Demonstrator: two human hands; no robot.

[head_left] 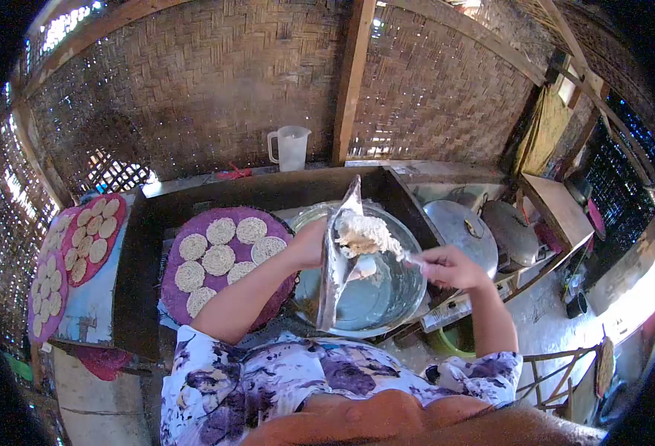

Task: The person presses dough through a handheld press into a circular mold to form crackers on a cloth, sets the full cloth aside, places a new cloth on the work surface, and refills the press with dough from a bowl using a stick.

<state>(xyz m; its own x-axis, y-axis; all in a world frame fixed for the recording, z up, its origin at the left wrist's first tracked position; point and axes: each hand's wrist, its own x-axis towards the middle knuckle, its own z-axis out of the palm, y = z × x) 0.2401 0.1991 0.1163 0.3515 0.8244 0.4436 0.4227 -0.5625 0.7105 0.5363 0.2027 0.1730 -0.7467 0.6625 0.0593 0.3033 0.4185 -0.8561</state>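
My left hand (pixel 311 244) grips a thin flat board (pixel 332 279), held tilted almost edge-on and smeared white; the board hides part of my fingers. A lump of pale, sticky dough (pixel 368 234) clings at the board's right face. My right hand (pixel 450 267) is closed around the light-coloured handle of a small tool (pixel 414 259); its working end is hidden by the dough. Below both hands sits a wide metal basin (pixel 405 308) with pale residue on its inside. Left of it, round pale dough discs (pixel 218 260) lie on a purple round cloth-like mat (pixel 259 223).
A dark wooden trough edge (pixel 268 182) runs behind the basin. A translucent pitcher (pixel 293 149) stands on the ledge. More discs lie on a red mat (pixel 95 260) at far left. Lidded metal pots (pixel 461 234) stand right, near a wooden post (pixel 353 82) and woven wall.
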